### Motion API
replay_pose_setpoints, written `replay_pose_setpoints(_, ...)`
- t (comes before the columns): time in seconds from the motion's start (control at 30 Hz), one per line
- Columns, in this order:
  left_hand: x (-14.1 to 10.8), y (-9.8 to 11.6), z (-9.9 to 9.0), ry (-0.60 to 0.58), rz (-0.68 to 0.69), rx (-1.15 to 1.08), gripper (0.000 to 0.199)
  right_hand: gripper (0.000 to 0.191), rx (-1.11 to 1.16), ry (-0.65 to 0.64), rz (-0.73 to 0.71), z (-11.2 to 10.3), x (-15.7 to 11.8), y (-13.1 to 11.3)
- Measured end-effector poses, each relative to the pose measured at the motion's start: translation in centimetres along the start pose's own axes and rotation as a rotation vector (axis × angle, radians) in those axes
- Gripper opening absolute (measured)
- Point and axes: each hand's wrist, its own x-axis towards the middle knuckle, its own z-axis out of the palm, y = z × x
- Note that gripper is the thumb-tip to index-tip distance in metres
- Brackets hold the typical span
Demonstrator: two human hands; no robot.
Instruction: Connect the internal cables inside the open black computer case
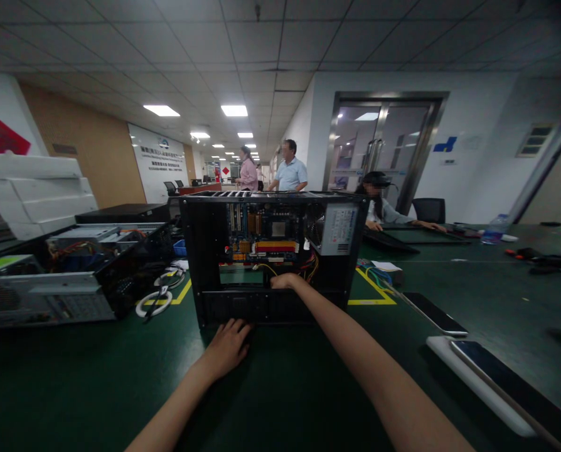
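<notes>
A black computer case (273, 307) stands upright on the green table in front of me, its side open. Inside it show a motherboard (243, 220), red and yellow memory sticks (275, 247) and a silver power supply (341, 229) at the upper right. My right hand (286, 282) reaches into the lower part of the case, beside thin power cables (312, 267). Its fingers look curled, but their tips and whatever they hold are hidden. Fingers apart, my left hand (228, 344) lies on the table against the case's bottom edge, holding nothing.
Another opened computer case (73, 295) lies at the left, near a coiled white cable (154, 304) and stacked white boxes (36, 188). Dark flat panels (433, 312) lie at the right, near a bottle (494, 229). A person (379, 201) sits across the table; two others stand behind.
</notes>
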Motion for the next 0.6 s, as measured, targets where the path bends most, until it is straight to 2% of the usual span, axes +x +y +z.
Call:
replay_pose_setpoints(0.3,0.1,-0.2,0.3,0.024,0.031,0.004,0.041,0.009,-0.051,0.093,-0.011,0.0,-0.9,-0.4)
replay_pose_setpoints(0.47,0.1,-0.3,0.4,-0.006,0.001,0.019,0.041,0.012,-0.027,0.192,-0.061,0.1,-1.0,-0.3)
replay_pose_setpoints(0.6,0.0,-0.1,0.2,-0.007,0.009,0.012,0.041,0.014,-0.058,0.213,-0.042,0.0,-1.2,-0.3)
